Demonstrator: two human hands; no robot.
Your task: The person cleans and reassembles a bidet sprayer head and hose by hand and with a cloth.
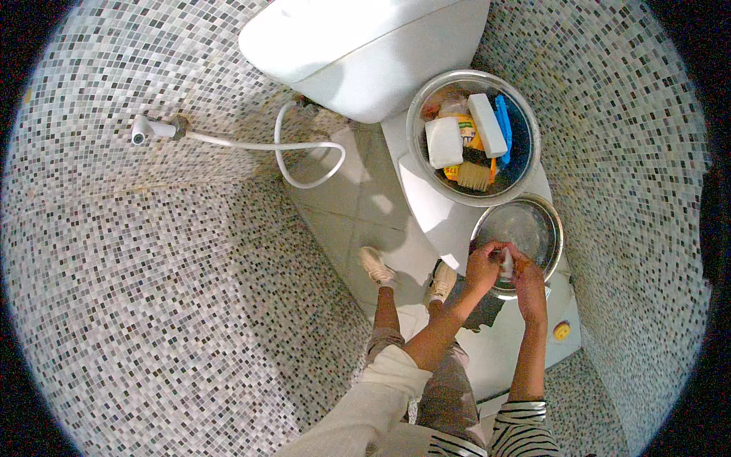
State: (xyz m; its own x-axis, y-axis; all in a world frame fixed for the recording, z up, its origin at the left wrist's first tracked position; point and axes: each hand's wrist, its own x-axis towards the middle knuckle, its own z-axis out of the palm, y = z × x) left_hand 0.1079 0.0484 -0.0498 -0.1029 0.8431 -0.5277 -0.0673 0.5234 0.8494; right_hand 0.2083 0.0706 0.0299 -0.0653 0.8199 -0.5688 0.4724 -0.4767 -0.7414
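Note:
Over a round metal bowl, my left hand and my right hand meet with bent fingers. Both pinch a small white piece between them. Its kind cannot be made out, and the fingers hide part of it. The bowl seems to hold liquid, greyish and slightly shiny. Just beyond it, a larger metal basin rests on the white toilet lid. Inside the basin lie a white block, a rounded white piece, a pale-bristled brush, a blue item and yellow packets.
The white toilet tank stands at the back. A white bidet sprayer with a looped hose is on the left wall. A small yellow object sits on a white ledge at right. Mosaic-tiled walls close in on both sides.

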